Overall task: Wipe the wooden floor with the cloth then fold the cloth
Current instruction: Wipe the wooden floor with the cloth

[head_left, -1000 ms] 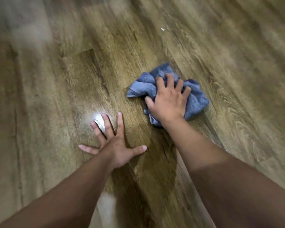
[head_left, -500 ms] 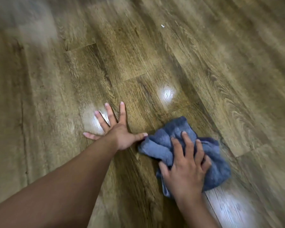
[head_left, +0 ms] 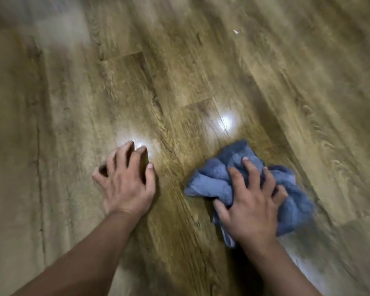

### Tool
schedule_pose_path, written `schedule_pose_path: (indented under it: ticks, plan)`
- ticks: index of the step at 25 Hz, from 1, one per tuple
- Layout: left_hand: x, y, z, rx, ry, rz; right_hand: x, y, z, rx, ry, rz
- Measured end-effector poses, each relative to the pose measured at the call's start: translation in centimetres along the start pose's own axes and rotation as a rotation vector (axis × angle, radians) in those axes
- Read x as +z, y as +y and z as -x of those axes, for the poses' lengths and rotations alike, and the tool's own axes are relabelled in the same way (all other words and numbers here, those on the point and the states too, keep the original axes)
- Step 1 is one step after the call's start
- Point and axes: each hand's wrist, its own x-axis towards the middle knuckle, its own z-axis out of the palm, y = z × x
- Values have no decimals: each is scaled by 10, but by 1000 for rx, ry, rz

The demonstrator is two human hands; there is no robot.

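Note:
A crumpled blue cloth (head_left: 214, 178) lies bunched on the wooden floor (head_left: 179, 71), right of centre. My right hand (head_left: 250, 201) presses down on top of it, fingers spread and curled into the fabric. My left hand (head_left: 126, 180) rests on the bare floor to the left of the cloth, apart from it. Its fingers are bent, with the tips on the boards, and it holds nothing. Both forearms reach in from the bottom edge.
Brown planks fill the whole view, with two bright light reflections (head_left: 228, 120) just beyond the hands. A small white speck (head_left: 235, 32) lies on the boards far ahead. The picture is blurred at the top left.
My right hand has dragged the cloth from far ahead back toward me and to the right. My left hand's fingers, flat and spread before, have curled up onto their tips.

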Motion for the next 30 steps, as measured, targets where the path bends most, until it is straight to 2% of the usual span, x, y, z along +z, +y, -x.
schedule_pose_path:
  ticks: [6,10,15,20,21,24,25,27,28,30]
  plan:
    - [-1,-2,-1,-16,-19,-49,14,-90,-186,-96,-3,15]
    - [-1,-4,-4,2,-28,-69,21,-108,-221,-143,-8,11]
    - [-3,2,-3,2,-2,-36,12,-90,-144,-132,-11,-83]
    - [-12,18,0,-142,-45,-24,-8,-6,19,89,-54,-90]
    - [-11,39,-1,-102,-30,11,-9,17,50,129,-66,-71]
    - [3,141,5,306,-57,210,-17,72,137,256,-82,-79]
    - [10,176,11,380,-84,254,-21,88,160,306,-54,-92]
    - [28,228,21,310,-132,299,-24,117,189,375,-49,-53]
    - [38,238,27,254,-135,268,-25,128,195,385,-55,-34]
    - [57,239,33,263,-92,143,-23,141,192,366,-63,-39]
